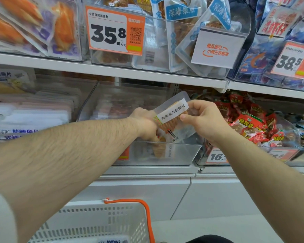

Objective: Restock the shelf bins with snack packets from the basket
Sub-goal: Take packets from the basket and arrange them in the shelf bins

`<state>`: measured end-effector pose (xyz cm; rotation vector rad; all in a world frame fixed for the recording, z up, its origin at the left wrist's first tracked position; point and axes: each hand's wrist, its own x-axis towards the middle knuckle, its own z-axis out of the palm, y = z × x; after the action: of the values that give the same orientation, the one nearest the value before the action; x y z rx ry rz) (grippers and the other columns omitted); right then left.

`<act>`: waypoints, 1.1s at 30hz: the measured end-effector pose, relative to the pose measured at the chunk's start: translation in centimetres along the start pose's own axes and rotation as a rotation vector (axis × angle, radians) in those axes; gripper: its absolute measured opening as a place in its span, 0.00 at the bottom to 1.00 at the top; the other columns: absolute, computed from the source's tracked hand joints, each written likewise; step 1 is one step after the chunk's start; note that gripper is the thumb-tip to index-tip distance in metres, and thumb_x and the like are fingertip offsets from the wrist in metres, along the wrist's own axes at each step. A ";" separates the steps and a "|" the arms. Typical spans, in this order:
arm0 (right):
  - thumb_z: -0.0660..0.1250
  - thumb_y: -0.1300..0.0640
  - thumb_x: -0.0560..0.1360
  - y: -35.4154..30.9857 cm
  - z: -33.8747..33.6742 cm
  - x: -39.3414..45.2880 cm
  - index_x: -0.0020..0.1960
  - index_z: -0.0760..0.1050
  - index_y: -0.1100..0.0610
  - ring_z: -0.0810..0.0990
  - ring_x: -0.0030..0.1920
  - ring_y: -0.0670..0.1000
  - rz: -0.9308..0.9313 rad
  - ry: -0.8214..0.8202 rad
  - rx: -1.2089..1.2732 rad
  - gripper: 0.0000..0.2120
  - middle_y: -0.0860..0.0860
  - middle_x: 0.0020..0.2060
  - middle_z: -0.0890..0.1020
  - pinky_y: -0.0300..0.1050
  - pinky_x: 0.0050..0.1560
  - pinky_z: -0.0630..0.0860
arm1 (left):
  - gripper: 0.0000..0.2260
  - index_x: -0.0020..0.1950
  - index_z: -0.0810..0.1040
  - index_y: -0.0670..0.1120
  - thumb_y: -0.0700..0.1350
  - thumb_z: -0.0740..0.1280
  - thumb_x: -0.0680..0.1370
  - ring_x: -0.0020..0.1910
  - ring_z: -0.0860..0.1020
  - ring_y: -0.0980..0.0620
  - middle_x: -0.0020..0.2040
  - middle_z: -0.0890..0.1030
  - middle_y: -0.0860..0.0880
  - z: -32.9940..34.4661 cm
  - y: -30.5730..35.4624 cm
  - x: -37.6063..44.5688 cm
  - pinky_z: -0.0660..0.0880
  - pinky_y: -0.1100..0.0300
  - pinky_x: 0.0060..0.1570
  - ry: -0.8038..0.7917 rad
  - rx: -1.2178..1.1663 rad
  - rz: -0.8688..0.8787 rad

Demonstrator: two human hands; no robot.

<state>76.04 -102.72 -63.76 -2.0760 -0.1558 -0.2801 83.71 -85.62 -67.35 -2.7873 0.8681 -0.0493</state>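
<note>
Right hand (pixel 203 120) pinches a clear snack packet (pixel 172 118) over the middle shelf bin (pixel 165 155); left hand (pixel 144 123) reaches inside, fingers hidden, grip unclear. Bin looks sparse, and the basket (pixel 102 223) below shows at least one more packet, so restocking seems midway

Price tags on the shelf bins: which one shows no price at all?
The white card with orange writing on the upper middle bin. The orange-bordered tags beside it read 35.8 and 38.5.
</note>
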 end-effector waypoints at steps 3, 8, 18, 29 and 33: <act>0.71 0.66 0.75 0.0 -0.1 0.4 0.49 0.83 0.53 0.86 0.47 0.47 -0.003 -0.033 -0.087 0.09 0.47 0.44 0.87 0.52 0.57 0.80 | 0.20 0.56 0.76 0.55 0.66 0.67 0.72 0.50 0.79 0.48 0.49 0.79 0.53 -0.3 -0.5 -0.2 0.70 0.56 0.44 -0.026 -0.058 -0.028; 0.72 0.61 0.74 -0.3 -0.3 0.7 0.49 0.84 0.49 0.83 0.47 0.42 -0.027 -0.198 -0.393 0.09 0.43 0.44 0.85 0.43 0.54 0.78 | 0.09 0.39 0.69 0.49 0.47 0.66 0.77 0.39 0.75 0.49 0.40 0.77 0.51 -0.8 -0.6 -0.7 0.72 0.56 0.39 -0.067 -0.043 -0.062; 0.70 0.70 0.74 -1.2 -2.9 0.3 0.45 0.82 0.55 0.86 0.44 0.51 -0.045 0.012 -0.025 0.10 0.50 0.40 0.87 0.50 0.50 0.82 | 0.15 0.40 0.82 0.51 0.61 0.77 0.67 0.49 0.78 0.50 0.48 0.79 0.51 -0.9 -2.5 -0.9 0.78 0.52 0.49 0.051 -0.353 0.008; 0.58 0.72 0.76 -2.2 -4.6 -3.6 0.49 0.78 0.60 0.83 0.44 0.53 -0.015 0.173 0.694 0.13 0.55 0.45 0.84 0.49 0.43 0.80 | 0.10 0.40 0.78 0.45 0.48 0.75 0.73 0.40 0.77 0.53 0.40 0.82 0.49 -3.8 -4.3 -8.0 0.75 0.52 0.47 0.494 -0.992 -0.147; 0.63 0.65 0.68 -2.5 -2.4 -4.7 0.53 0.76 0.63 0.82 0.46 0.56 0.069 0.093 0.859 0.14 0.58 0.47 0.84 0.58 0.49 0.80 | 0.10 0.39 0.74 0.48 0.40 0.73 0.75 0.34 0.77 0.52 0.36 0.82 0.46 -1.9 -1.9 -10.6 0.73 0.56 0.38 0.740 -1.484 -0.262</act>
<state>70.58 -103.52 -61.73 -1.2118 -0.1182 -0.2136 75.78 -78.51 -64.69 -4.4024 0.8056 -0.8438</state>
